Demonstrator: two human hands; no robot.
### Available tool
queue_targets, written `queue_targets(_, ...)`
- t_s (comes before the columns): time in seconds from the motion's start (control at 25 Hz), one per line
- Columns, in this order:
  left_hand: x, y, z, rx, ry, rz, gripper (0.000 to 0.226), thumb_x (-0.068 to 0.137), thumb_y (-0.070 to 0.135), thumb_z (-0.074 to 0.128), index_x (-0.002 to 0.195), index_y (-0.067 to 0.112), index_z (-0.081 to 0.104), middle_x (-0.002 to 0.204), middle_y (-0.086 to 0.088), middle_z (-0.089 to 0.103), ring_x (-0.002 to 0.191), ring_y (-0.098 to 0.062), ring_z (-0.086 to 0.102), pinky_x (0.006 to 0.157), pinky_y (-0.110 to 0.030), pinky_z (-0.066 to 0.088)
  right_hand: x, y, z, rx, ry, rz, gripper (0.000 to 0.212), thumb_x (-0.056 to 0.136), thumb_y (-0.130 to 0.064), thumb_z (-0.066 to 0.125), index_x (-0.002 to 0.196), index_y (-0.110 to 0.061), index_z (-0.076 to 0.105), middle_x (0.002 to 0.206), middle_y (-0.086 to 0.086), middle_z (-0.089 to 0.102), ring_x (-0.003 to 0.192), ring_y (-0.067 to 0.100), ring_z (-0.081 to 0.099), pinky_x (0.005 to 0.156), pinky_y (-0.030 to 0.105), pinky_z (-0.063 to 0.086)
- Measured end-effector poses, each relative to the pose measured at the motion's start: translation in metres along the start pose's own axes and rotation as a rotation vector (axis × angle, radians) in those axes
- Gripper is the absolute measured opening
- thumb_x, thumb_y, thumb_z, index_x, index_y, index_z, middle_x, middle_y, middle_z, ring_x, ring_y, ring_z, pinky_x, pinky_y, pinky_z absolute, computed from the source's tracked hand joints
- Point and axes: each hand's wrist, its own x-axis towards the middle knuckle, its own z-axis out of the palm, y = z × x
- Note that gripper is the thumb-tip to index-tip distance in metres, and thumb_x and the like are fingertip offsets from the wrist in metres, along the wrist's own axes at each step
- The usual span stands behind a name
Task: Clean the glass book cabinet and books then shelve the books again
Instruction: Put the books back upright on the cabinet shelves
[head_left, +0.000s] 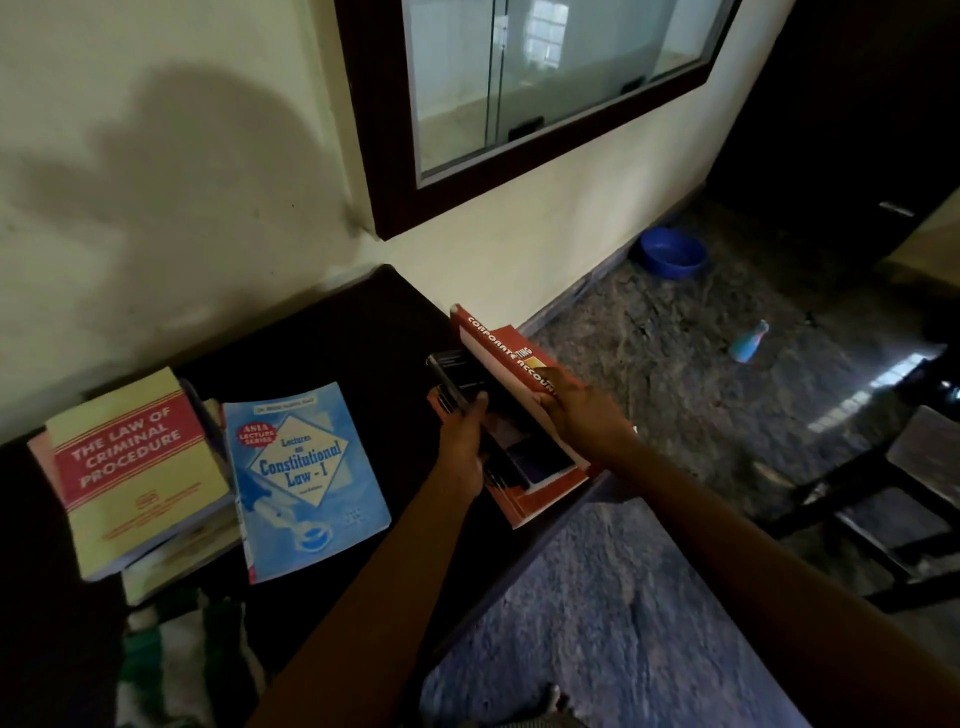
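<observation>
A wall-mounted glass book cabinet (524, 98) with a dark wooden frame hangs above, its shelf bare behind sliding panes. At the right end of the dark table (337, 343) lies a stack of books. My right hand (582, 415) grips the red "Corporate Accounting" book (498, 343), tilted up on its edge. My left hand (462, 441) holds a dark book (457, 376) beside it, over a red book (540, 499) at the bottom. A blue "Constitutional Law - I" book (306, 478) lies flat mid-table. A yellow "Law of Criminal Procedure" book (135, 467) tops a pile at the left.
A green and white cloth (171, 660) lies at the table's near left. On the stone floor stand a blue bowl (672, 253) by the wall and a light blue spray bottle (748, 342). A bench or chair (909, 467) stands at the right.
</observation>
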Motion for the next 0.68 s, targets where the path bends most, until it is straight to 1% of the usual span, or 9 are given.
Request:
queue_targets(0.12,0.002,-0.006,0.002,0.274,0.005,0.070,0.056,0.084,0.015,0.068,0.134,0.023,0.045,0.123,-0.010,0.060,0.108,-0.028,0.060,0.095,-0.050,0.048,0.003,0.006,-0.003,0.009,0.022,-0.029,0.046,0.100,-0.032,0.036,0.141,-0.014,0.031,0.128,0.022,0.054,0.109,0.038,0.056,0.088,0.037,0.041)
queue_targets(0.16,0.001,-0.004,0.003,0.292,0.013,0.096,0.055,0.082,0.013,0.068,0.131,0.023,0.047,0.122,-0.013,0.060,0.106,-0.029,0.061,0.094,-0.051,0.048,0.003,0.008,-0.005,0.030,0.037,-0.044,0.046,0.099,-0.031,0.038,0.141,-0.014,0.032,0.126,0.022,0.056,0.107,0.038,0.057,0.088,0.037,0.041)
queue_targets(0.24,-0.008,0.008,0.006,0.292,0.024,0.180,0.042,0.080,0.007,0.066,0.118,0.020,0.054,0.118,-0.017,0.061,0.103,-0.032,0.062,0.092,-0.050,0.050,0.002,0.014,-0.013,0.057,0.081,-0.076,0.045,0.098,-0.031,0.041,0.139,-0.015,0.034,0.121,0.021,0.060,0.104,0.037,0.059,0.087,0.038,0.043)
queue_targets(0.32,-0.021,0.028,0.008,0.354,0.005,0.240,0.031,0.083,0.004,0.063,0.105,0.026,0.061,0.112,-0.012,0.065,0.100,-0.029,0.064,0.090,-0.045,0.052,0.001,0.023,-0.025,0.035,0.109,-0.091,0.045,0.098,-0.033,0.040,0.140,-0.017,0.032,0.120,0.020,0.060,0.104,0.036,0.059,0.086,0.037,0.044)
queue_targets(0.4,-0.036,0.048,0.011,0.436,0.019,0.317,0.033,0.083,0.001,0.061,0.099,0.030,0.061,0.106,-0.008,0.067,0.095,-0.025,0.065,0.085,-0.040,0.052,0.000,0.034,-0.036,0.020,0.137,-0.099,0.044,0.098,-0.035,0.037,0.139,-0.019,0.032,0.118,0.020,0.060,0.103,0.036,0.059,0.086,0.039,0.046)
queue_targets(0.48,-0.059,0.060,0.015,0.466,0.035,0.390,0.039,0.082,-0.005,0.059,0.104,0.027,0.060,0.098,-0.004,0.067,0.087,-0.021,0.064,0.076,-0.031,0.051,-0.005,0.047,-0.043,0.034,0.157,-0.119,0.043,0.098,-0.038,0.036,0.137,-0.020,0.033,0.115,0.020,0.061,0.101,0.036,0.060,0.086,0.042,0.048)
queue_targets(0.52,-0.070,0.064,0.017,0.474,0.035,0.413,0.041,0.082,-0.006,0.059,0.107,0.027,0.060,0.097,-0.003,0.067,0.086,-0.020,0.064,0.075,-0.031,0.050,-0.008,0.054,-0.046,0.039,0.161,-0.114,0.042,0.098,-0.038,0.035,0.136,-0.021,0.033,0.114,0.019,0.062,0.100,0.035,0.061,0.086,0.043,0.048)
queue_targets(0.64,-0.109,0.065,0.029,0.495,0.033,0.457,0.046,0.082,-0.005,0.060,0.103,0.035,0.060,0.105,-0.004,0.068,0.095,-0.021,0.064,0.087,-0.039,0.048,-0.021,0.080,-0.059,0.091,0.171,-0.154,0.039,0.099,-0.034,0.037,0.136,-0.021,0.035,0.111,0.015,0.065,0.095,0.032,0.063,0.082,0.037,0.050)
queue_targets(0.68,-0.115,0.062,0.036,0.497,0.028,0.483,0.047,0.082,-0.005,0.059,0.102,0.037,0.059,0.105,-0.002,0.068,0.096,-0.021,0.064,0.089,-0.040,0.046,-0.023,0.089,-0.065,0.128,0.175,-0.170,0.038,0.099,-0.033,0.038,0.135,-0.020,0.036,0.112,0.014,0.065,0.094,0.030,0.064,0.079,0.032,0.049)
